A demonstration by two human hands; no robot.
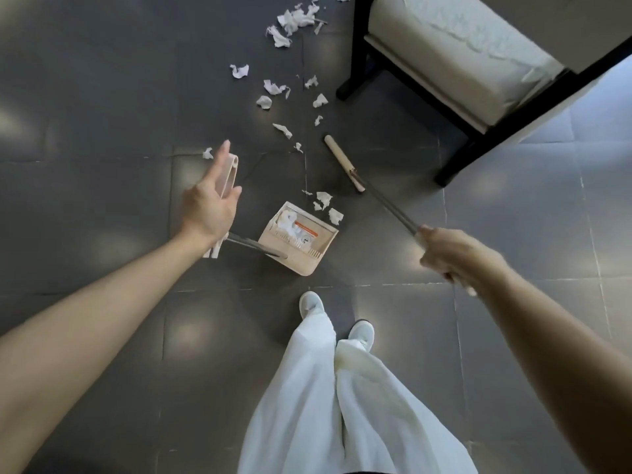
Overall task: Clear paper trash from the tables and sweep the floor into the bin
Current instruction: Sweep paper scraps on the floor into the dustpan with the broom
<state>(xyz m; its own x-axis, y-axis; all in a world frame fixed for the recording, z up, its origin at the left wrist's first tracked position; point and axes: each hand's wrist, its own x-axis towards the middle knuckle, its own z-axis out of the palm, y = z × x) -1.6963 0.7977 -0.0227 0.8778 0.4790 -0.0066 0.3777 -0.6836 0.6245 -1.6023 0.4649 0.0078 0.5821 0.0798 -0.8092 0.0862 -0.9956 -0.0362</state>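
A beige dustpan [309, 260] stands on the dark tiled floor, with white paper scraps and an orange-printed slip inside. Its long handle [229, 174] rises to my left hand [208, 208]. That hand has straight fingers, and the handle lies in the crook by the thumb. My right hand [444, 253] grips the thin metal pole of a broom. The beige broom head [343, 162] rests on the floor just beyond the pan. A few paper scraps [325, 200] lie at the pan's mouth, and several more [273, 87] trail away toward the top.
A chair with black legs [355, 63] and a cream cushion stands at the upper right, next to the broom head. A larger heap of torn paper [294, 22] lies at the top. My white shoes [311, 302] and trousers are just below the pan.
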